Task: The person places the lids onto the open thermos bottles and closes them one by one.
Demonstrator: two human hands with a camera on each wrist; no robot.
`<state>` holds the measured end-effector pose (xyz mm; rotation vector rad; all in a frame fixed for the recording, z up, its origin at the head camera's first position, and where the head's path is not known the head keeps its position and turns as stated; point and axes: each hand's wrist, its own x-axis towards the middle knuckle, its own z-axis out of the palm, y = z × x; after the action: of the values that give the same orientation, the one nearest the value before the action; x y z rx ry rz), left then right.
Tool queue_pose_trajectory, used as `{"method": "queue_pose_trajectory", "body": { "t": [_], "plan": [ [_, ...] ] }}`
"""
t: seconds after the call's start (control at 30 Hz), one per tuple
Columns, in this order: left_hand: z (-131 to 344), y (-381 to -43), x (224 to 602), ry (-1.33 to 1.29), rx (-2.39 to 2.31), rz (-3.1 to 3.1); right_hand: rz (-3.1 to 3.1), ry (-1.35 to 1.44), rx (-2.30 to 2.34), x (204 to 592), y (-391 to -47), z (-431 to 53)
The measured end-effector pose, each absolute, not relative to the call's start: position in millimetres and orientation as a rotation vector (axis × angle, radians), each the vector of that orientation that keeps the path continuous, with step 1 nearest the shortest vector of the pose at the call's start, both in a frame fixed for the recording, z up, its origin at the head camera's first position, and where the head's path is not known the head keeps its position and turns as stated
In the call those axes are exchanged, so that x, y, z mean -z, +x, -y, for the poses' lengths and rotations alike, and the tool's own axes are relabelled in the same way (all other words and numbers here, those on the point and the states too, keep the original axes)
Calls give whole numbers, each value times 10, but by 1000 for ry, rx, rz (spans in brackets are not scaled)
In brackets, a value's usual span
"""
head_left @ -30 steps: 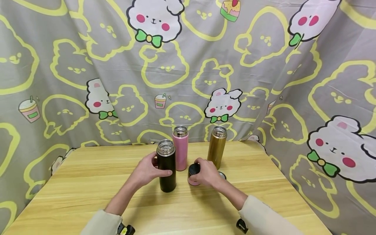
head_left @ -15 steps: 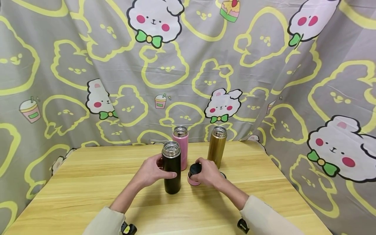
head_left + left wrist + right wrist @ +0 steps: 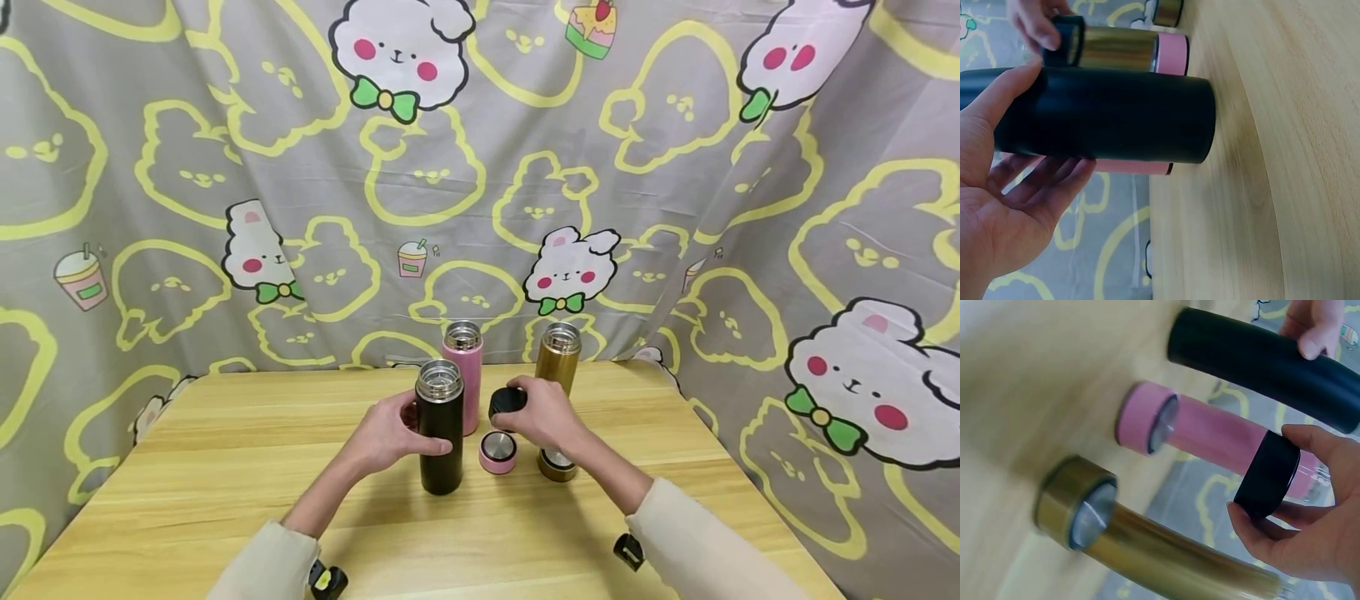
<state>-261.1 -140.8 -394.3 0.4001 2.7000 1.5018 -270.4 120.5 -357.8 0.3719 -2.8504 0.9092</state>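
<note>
Right hand: thumb and fingers pinch the rim of a black lid, in the air above the pink lid. Left hand: thumb and fingers curled round the black bottle, upright, mouth open. Pink lid and gold lid sit on the table. Behind, pink bottle and gold bottle stand uncapped; contents of all three bottles can't be made out.

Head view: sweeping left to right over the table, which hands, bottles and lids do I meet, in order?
Left hand → black bottle → pink bottle → pink lid → gold bottle. Left out, since they overlap others across the picture: black lid, right hand, gold lid.
</note>
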Motion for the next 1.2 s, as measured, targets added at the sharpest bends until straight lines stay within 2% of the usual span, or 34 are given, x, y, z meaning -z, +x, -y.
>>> {"method": "queue_pose_trajectory", "body": {
  "t": [0.7, 0.97, 1.2],
  "plan": [
    [1429, -2625, 3952, 403, -1481, -2704, 2818, 510, -823, 2583, -2682, -1017],
    [1440, -2623, 3956, 399, -1493, -2691, 2791, 599, -821, 2427, -2624, -800],
    [1438, -2632, 3941, 419, -1487, -2684, 2794, 687, -878, 2447, -2601, -644]
  ]
}}
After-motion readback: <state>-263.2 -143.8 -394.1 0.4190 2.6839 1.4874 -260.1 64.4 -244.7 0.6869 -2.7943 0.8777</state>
